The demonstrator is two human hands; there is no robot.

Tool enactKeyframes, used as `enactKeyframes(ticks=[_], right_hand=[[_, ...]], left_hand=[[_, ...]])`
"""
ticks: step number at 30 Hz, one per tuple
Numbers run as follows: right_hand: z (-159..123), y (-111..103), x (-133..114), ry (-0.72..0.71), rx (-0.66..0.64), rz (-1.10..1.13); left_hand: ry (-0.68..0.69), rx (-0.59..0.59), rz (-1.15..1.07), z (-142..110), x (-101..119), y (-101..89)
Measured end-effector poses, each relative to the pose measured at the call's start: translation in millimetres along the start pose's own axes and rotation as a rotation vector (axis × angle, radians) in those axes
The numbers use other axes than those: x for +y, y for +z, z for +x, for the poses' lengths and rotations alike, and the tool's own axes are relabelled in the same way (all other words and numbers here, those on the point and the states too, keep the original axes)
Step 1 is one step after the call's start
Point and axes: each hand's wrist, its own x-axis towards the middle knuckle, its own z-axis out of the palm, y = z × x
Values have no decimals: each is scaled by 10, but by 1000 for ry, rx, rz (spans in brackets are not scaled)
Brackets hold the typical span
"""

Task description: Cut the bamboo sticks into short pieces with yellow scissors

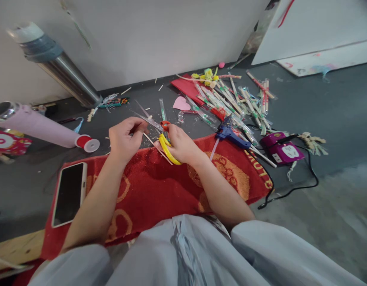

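My right hand (180, 145) grips a pair of scissors (166, 145) by its yellow and orange handles. The scissors' blades stand apart and point away to the upper left, with a small pale bit beside them. My left hand (125, 137) is closed in a pinch just left of the blades. From its fingertips a thin wooden stick (151, 143) slants down to the right, passing by the yellow handle. Both hands are above the far edge of a red towel (159, 186). Small pale cut pieces are scattered on the dark tabletop beyond.
A blue glue gun (232, 135) lies right, near several wrapped stick bundles (225, 99) and a purple box (281, 149). A phone (69, 194) rests on the towel's left end. A pink tumbler (37, 123), a red thread spool (88, 143) and a steel flask (66, 75) are left.
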Motion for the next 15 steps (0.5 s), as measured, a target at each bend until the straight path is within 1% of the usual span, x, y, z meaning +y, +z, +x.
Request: enactKeyframes(ticks=[9, 12, 15], right_hand=[[10, 19, 3, 33, -20, -59], [32, 39, -12, 69, -6, -60], [49, 36, -54, 140, -13, -78]], left_hand=[[190, 4, 190, 16, -41, -4], [213, 11, 227, 13, -56, -10], [214, 11, 247, 8, -78, -13]])
